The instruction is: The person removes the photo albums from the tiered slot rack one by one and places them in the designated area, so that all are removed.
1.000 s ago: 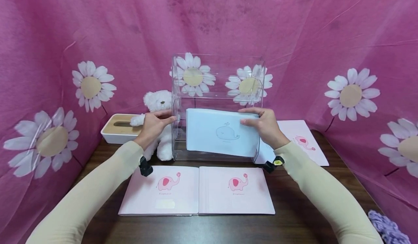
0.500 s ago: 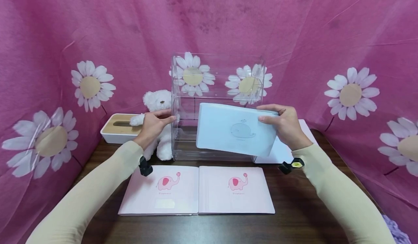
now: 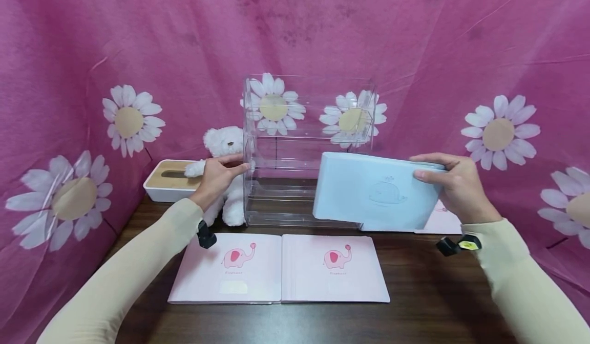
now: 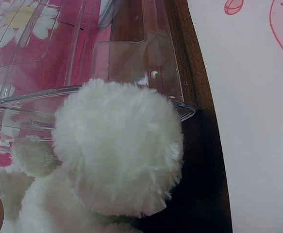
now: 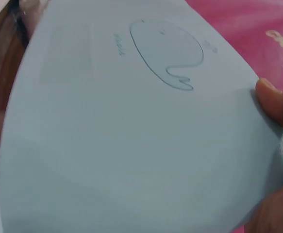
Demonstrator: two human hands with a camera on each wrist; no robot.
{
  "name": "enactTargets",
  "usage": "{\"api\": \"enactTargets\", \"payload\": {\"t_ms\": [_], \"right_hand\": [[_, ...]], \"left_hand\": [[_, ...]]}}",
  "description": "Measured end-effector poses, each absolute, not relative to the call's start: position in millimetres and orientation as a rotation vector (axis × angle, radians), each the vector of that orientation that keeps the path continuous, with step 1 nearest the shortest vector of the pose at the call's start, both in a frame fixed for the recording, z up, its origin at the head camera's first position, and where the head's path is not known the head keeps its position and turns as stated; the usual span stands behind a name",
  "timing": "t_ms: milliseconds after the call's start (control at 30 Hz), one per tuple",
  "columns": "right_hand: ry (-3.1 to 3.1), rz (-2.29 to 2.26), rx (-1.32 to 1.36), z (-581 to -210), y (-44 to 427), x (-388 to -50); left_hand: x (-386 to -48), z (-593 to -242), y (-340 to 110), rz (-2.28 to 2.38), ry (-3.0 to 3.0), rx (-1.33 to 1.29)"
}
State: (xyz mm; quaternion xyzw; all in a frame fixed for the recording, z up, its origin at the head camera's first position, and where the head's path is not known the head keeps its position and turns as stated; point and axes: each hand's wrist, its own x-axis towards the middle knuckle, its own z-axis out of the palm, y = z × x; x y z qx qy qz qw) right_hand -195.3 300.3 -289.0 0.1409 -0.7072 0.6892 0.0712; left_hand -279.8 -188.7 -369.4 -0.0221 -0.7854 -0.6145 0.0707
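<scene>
In the head view my right hand (image 3: 461, 185) pinches the right edge of a light-blue booklet (image 3: 350, 190) with a whale drawing. The booklet hangs tilted in the air, partly in front of the right side of a clear plastic rack (image 3: 286, 218). In the right wrist view the thumb (image 5: 277, 104) lies on the booklet's face. My left hand (image 3: 218, 175) holds the left side edge of the rack; its fingertips are partly hidden. Behind that hand sits a white teddy bear (image 3: 232, 211), whose fluffy limb (image 4: 119, 148) fills the left wrist view.
Two pink elephant booklets (image 3: 226, 277) lie side by side at the front of the brown table (image 3: 295, 326). Another pink booklet (image 3: 444, 223) lies at the right, partly hidden. A white box with a wooden lid (image 3: 168, 193) stands at the left. A pink flowered cloth (image 3: 295, 26) hangs behind.
My right hand has carried the whale booklet to the right, from in front of the rack to partly past its right side. The left hand has stayed at the rack's edge.
</scene>
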Motion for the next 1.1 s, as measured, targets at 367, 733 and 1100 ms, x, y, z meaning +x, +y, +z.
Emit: {"api": "enactTargets", "payload": {"t_ms": [367, 733, 1100], "right_hand": [[-2.138, 2.046, 0.394, -301.6, 354.3, -181.4], [-2.381, 1.957, 0.246, -308.0, 385.1, -173.3], [-2.58, 1.917, 0.369, -331.4, 418.3, -157.8]], "left_hand": [[-278.0, -369.3, -190.6, -1.81, -2.427, -0.018], [-278.8, -368.1, -191.9, -1.824, -2.398, -0.036], [-279.4, -367.3, -188.3, -1.814, -2.409, -0.042]]}}
